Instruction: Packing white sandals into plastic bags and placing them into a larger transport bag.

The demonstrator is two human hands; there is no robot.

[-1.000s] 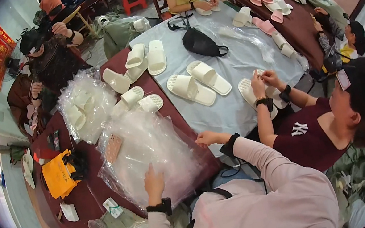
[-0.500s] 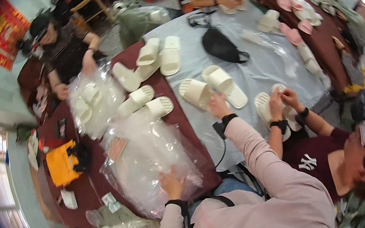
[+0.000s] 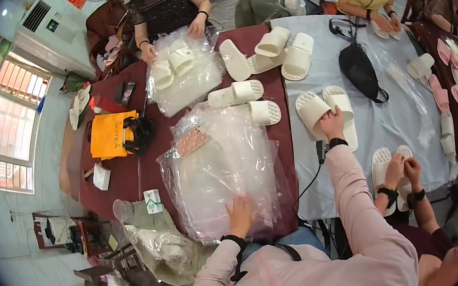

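Observation:
My left hand (image 3: 242,216), fingers spread, lies on the near part of a stack of clear plastic bags (image 3: 210,176) on the dark red tablecloth. To the right, on the pale blue tablecloth, a pair of cream slippers stands side by side, a left slipper (image 3: 308,107) and a right slipper (image 3: 336,96). My right hand (image 3: 332,123) grips the pair where their inner edges meet; its fingertips are partly hidden against them. More cream slippers (image 3: 260,113) sit at the far edge of the bag stack, and a phone in a patterned pinkish case (image 3: 191,141) rests on the bags.
Across the table a person handles bagged slippers (image 3: 172,65). Several loose slippers (image 3: 296,57) and a black pouch (image 3: 358,65) lie beyond my right hand. A co-worker's hands (image 3: 399,170) hold slippers close on my right. A yellow bag (image 3: 110,136) is at the left.
The view has swung left, so the table appears farther right. Around my right hand, the two slippers are now closer together and more parallel. My left hand stays on the bags.

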